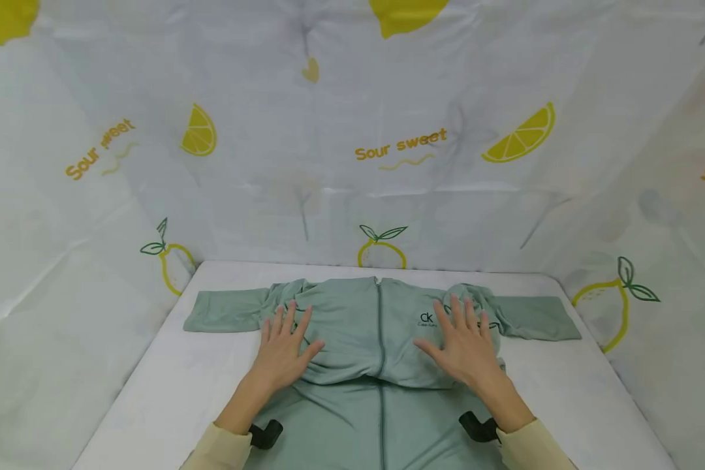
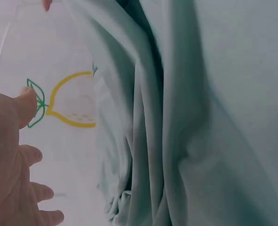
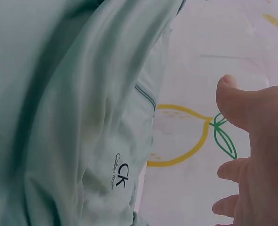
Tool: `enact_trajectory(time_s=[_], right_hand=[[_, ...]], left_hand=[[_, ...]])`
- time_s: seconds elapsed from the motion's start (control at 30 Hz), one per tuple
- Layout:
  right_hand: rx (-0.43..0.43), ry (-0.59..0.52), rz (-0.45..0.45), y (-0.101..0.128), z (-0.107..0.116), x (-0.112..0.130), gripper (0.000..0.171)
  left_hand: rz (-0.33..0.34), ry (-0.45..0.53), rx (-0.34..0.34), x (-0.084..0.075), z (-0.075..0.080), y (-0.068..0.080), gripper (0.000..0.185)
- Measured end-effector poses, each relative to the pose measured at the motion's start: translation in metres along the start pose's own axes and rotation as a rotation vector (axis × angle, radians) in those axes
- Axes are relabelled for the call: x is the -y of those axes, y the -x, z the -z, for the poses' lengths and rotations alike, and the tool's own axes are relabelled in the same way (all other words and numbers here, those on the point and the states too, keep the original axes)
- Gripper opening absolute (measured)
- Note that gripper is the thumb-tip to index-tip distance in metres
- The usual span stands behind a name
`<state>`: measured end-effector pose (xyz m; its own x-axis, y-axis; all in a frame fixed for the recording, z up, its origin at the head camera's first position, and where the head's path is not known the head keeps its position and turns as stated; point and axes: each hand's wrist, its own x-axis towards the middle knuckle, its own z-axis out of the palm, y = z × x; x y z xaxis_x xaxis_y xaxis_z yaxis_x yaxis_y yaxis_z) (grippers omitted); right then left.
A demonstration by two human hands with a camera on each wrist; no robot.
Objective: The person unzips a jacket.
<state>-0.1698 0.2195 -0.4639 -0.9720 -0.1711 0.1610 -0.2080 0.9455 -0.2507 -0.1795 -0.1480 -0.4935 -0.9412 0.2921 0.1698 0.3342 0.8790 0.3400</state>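
Lemon-print sheeting point(image 1: 352, 130) enclosed a white table point(image 1: 170, 385). Both hands, left hand point(image 1: 283, 352) and right hand point(image 1: 464, 346), lay flat, fingers spread, pressing the green jacket point(image 1: 352, 326). Its hem was folded up; sleeves remained unfolded.

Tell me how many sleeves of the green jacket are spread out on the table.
2. One sleeve runs out beyond the left hand; the other sleeve runs out beyond the right hand. Both hands lie flat on the jacket.
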Motion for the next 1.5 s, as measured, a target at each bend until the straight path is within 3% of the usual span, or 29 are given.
enact_trajectory(time_s=[0.37,0.73,1.07,1.5], right_hand=[[0.028,0.005,0.037,-0.034,-0.004,0.013,0.086],[0.017,-0.122,0.034,-0.067,-0.015,0.013,0.074],[-0.025,-0.211,0.035,-0.089,-0.023,0.015,0.064],[0.000,-0.284,-0.002,-0.112,-0.029,0.015,0.054]], left_hand=[[-0.028,-0.002,0.138,-0.007,0.009,-0.036,0.070],[-0.010,0.048,0.241,-0.014,0.009,-0.081,0.065],[0.007,0.020,0.254,-0.016,-0.003,-0.122,0.060],[-0.025,0.065,0.134,-0.027,-0.013,-0.158,0.043]])
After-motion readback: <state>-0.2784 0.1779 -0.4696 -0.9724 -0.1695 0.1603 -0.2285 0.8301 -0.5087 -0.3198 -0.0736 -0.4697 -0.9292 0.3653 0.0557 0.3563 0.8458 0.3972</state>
